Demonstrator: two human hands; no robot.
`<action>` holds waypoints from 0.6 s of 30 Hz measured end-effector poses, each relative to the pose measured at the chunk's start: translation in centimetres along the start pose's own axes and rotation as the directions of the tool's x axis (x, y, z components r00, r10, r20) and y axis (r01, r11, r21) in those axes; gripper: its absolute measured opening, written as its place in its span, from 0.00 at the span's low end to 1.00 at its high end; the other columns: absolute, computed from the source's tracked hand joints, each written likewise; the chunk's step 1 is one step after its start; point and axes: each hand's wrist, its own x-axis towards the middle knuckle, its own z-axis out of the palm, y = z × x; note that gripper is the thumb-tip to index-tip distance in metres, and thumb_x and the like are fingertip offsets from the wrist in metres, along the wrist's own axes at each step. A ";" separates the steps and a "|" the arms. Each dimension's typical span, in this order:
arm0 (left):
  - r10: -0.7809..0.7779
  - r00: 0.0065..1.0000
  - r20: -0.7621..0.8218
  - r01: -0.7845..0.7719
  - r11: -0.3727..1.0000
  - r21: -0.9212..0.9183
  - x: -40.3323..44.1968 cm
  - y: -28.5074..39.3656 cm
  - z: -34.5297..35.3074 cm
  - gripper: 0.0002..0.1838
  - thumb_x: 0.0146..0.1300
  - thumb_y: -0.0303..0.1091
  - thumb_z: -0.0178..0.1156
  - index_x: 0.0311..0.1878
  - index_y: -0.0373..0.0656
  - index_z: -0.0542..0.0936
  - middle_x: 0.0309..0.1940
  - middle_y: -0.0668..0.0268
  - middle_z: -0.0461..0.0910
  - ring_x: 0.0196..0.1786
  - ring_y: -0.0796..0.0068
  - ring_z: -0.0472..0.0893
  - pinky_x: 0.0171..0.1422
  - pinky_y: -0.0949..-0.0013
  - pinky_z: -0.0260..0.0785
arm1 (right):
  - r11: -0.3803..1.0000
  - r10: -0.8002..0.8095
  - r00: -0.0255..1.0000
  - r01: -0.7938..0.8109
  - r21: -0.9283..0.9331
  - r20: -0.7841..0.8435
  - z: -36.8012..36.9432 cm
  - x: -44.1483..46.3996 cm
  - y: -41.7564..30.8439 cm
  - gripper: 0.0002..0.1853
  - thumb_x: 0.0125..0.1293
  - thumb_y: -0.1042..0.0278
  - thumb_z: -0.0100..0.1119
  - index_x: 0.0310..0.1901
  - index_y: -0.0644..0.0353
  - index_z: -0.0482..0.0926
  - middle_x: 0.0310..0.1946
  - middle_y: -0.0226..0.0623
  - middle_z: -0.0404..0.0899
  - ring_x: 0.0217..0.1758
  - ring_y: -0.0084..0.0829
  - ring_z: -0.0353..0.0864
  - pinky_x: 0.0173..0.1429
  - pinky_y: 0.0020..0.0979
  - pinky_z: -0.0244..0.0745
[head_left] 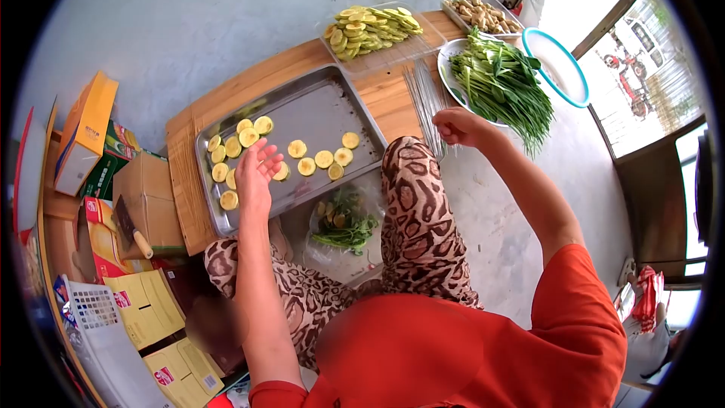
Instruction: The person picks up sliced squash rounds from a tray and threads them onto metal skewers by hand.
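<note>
My left hand [259, 166] is over the left part of a metal baking tray [302, 117], palm turned up, its fingers apart with nothing seen in them. Round yellow zucchini slices [324, 159] lie in the tray, some close around that hand. My right hand [458, 127] has its fingers curled together at a bundle of thin metal skewers [424, 98]. Whether a skewer is between those fingertips is too small to tell. Beside it sits a white plate [447, 75] heaped with leafy green vegetables [502, 79].
A clear tray of stacked zucchini slices [370, 30] is at the back of the wooden table [291, 60]. At the far right are a tray of pale brown pieces [483, 15] and a blue-rimmed bowl [557, 68]. Greens in a plastic bag [343, 219] lie below; a cleaver [134, 234] leans by boxes.
</note>
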 end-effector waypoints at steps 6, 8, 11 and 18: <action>0.012 0.999 0.031 -0.012 1.000 -0.001 0.0 0.1 -0.5 0.21 0.69 0.45 0.49 0.54 0.38 0.74 0.43 0.60 0.78 0.36 0.73 0.80 0.39 0.73 0.71 | 0.999 -0.045 0.928 0.045 0.008 0.371 9.1 -6.5 -4.8 0.08 0.62 0.71 0.51 0.26 0.62 0.71 0.13 0.33 0.67 0.10 0.23 0.63 0.14 0.22 0.56; -0.011 0.998 0.068 0.013 0.999 -0.035 -0.4 0.5 -0.2 0.24 0.68 0.48 0.50 0.56 0.38 0.72 0.44 0.59 0.78 0.32 0.75 0.78 0.35 0.75 0.70 | 0.989 -0.024 0.919 0.080 -0.127 0.394 12.8 -7.2 -4.8 0.06 0.63 0.70 0.49 0.30 0.61 0.71 0.13 0.30 0.68 0.10 0.19 0.61 0.14 0.21 0.56; -0.044 0.991 0.130 0.061 0.989 -0.138 -0.4 0.5 -0.6 0.25 0.68 0.49 0.50 0.57 0.37 0.71 0.44 0.59 0.78 0.30 0.75 0.76 0.32 0.75 0.68 | 0.933 0.017 0.880 0.156 -0.324 0.474 16.9 -6.1 -3.1 0.05 0.62 0.68 0.52 0.31 0.59 0.73 0.15 0.28 0.70 0.13 0.17 0.62 0.17 0.19 0.55; 0.015 0.991 0.131 0.022 0.962 -0.272 -0.2 0.1 -3.1 0.15 0.66 0.41 0.57 0.47 0.40 0.76 0.30 0.66 0.75 0.22 0.79 0.72 0.24 0.77 0.63 | 0.829 0.143 0.761 0.257 -0.497 0.633 24.0 -3.4 0.6 0.06 0.60 0.68 0.51 0.28 0.59 0.72 0.19 0.29 0.74 0.16 0.17 0.65 0.20 0.19 0.58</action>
